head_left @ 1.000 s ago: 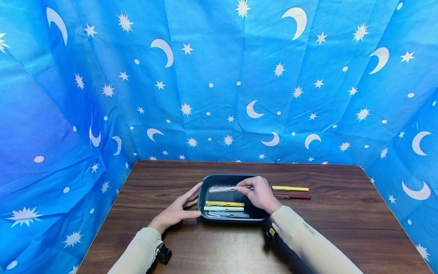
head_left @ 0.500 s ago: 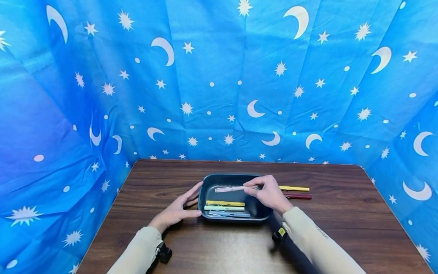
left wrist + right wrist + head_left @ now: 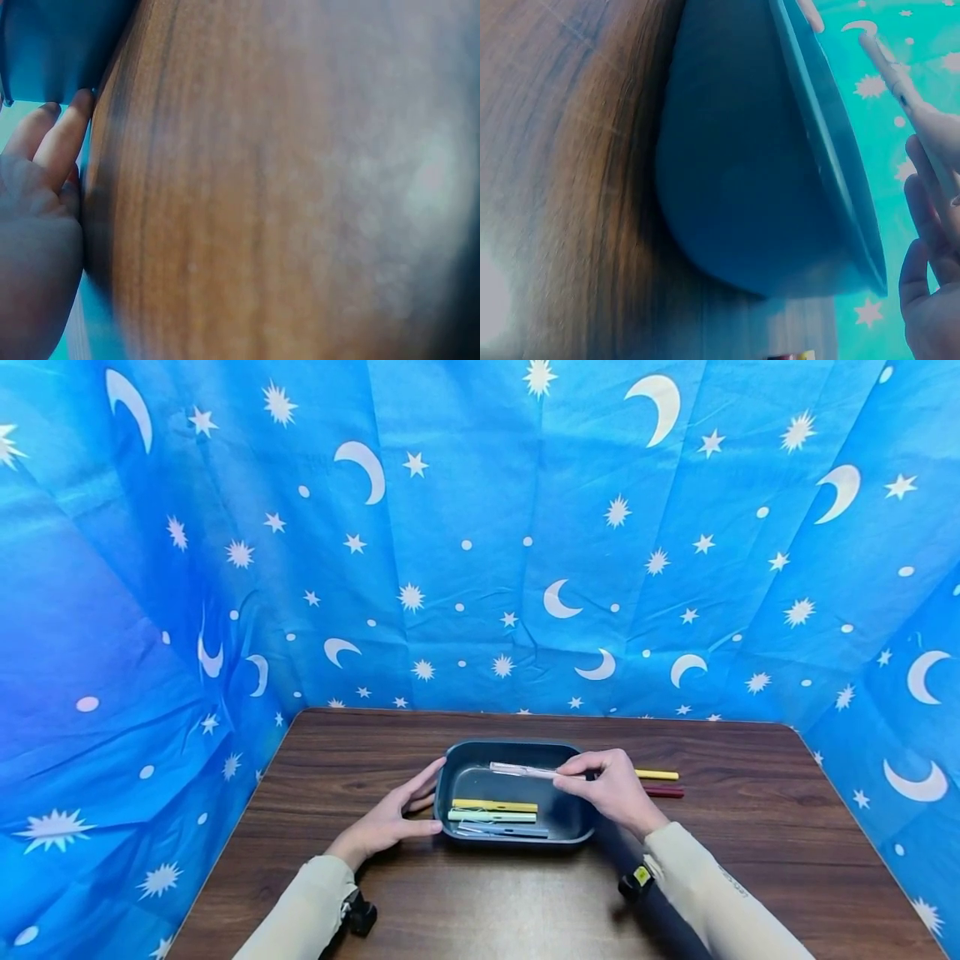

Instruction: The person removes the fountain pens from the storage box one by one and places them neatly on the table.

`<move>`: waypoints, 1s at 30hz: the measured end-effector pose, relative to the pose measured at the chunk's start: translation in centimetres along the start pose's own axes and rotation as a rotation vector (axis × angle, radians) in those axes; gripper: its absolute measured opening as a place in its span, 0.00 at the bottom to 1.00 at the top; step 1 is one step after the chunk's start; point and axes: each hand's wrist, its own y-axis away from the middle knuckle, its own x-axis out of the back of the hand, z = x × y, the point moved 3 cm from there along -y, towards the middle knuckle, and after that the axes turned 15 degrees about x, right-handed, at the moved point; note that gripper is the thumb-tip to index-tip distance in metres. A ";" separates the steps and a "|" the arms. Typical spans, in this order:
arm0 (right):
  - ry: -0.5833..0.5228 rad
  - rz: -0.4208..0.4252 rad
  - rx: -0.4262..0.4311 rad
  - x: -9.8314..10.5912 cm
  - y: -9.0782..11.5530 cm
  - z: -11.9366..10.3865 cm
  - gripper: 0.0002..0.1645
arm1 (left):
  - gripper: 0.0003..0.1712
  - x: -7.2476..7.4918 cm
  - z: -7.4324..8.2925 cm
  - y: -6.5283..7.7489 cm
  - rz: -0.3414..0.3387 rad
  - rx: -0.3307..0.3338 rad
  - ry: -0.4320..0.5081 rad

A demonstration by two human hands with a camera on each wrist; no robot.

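Between thumb and fingers my right hand [image 3: 611, 787] pinches a pale pink pen [image 3: 517, 769]. The pen is held level over the far right part of a dark rectangular box [image 3: 558, 817], and in the right wrist view its end [image 3: 885, 66] points past the box rim. Straight fingers of my left hand [image 3: 390, 814] touch the box's left side, thumb at the near corner. Inside the box, along the near side, lie a yellow pen [image 3: 493, 806], a pale green pen [image 3: 491, 817] and a light blue pen [image 3: 506, 831].
To the right of the box, on the brown wooden table [image 3: 360, 752], lie another yellow pen [image 3: 658, 774] and a dark red pen [image 3: 664, 792], partly hidden by my right hand. A blue cloth [image 3: 480, 568] with moons and stars surrounds the table.
My right hand has lifted the pale pink pen and carried it to the right, covering more of the two pens outside the box. The left hand and the box have stayed put.
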 end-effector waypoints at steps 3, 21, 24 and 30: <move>0.001 0.024 -0.005 0.6 0.5 0.4 0.07 | 0.53 0.0 0.1 0.0 0.001 -0.002 -0.004; -0.029 0.100 0.012 4.7 3.3 1.8 0.07 | 0.53 0.0 0.1 0.0 0.013 -0.001 -0.011; 0.021 0.107 0.002 5.6 3.9 2.1 0.07 | 0.53 0.0 0.2 0.1 0.015 0.003 -0.011; 0.129 0.115 -0.025 7.3 5.4 2.6 0.07 | 0.53 -0.1 0.1 0.0 0.008 -0.004 -0.008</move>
